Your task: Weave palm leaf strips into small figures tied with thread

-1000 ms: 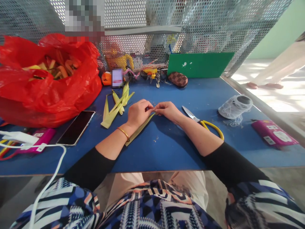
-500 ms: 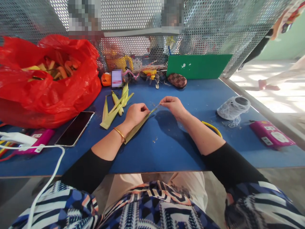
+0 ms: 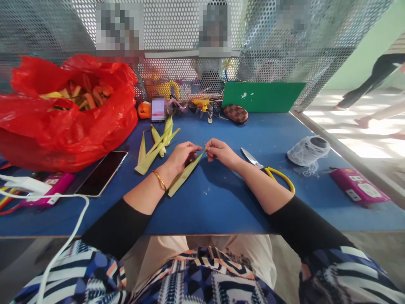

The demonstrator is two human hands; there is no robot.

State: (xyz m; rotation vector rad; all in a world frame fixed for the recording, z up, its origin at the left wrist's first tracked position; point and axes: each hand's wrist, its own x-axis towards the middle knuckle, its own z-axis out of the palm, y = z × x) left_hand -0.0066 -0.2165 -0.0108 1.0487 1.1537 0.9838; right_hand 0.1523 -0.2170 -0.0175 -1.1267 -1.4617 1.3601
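Observation:
A folded strip of pale green corn husk [image 3: 184,179] slants across the blue table, its narrow tip pointing up and right. My right hand [image 3: 220,152] pinches at that tip with thumb and bent fingers. Close beside it is my left hand [image 3: 183,156], wearing a gold bangle; its forefinger stretches toward the tip and a gap shows beneath it. Whether a thread runs between the hands is too small to make out. More corn husks [image 3: 152,154] lie left of my left hand. Scissors [image 3: 253,159] with yellow handles lie partly under my right forearm.
A red plastic bag [image 3: 104,135] holding orange and yellow pieces fills the left. Near it are a phone [image 3: 101,174] and a white cable [image 3: 82,211]. A white thread spool [image 3: 305,152] and magenta pack [image 3: 359,185] stand right. Behind are a patterned pouch [image 3: 236,114] and green board [image 3: 262,97].
My right hand has come left and down to the husk's tip, close to my left hand. The left fingers have loosened, the husk shows more fully, and the scissors' blades are now visible.

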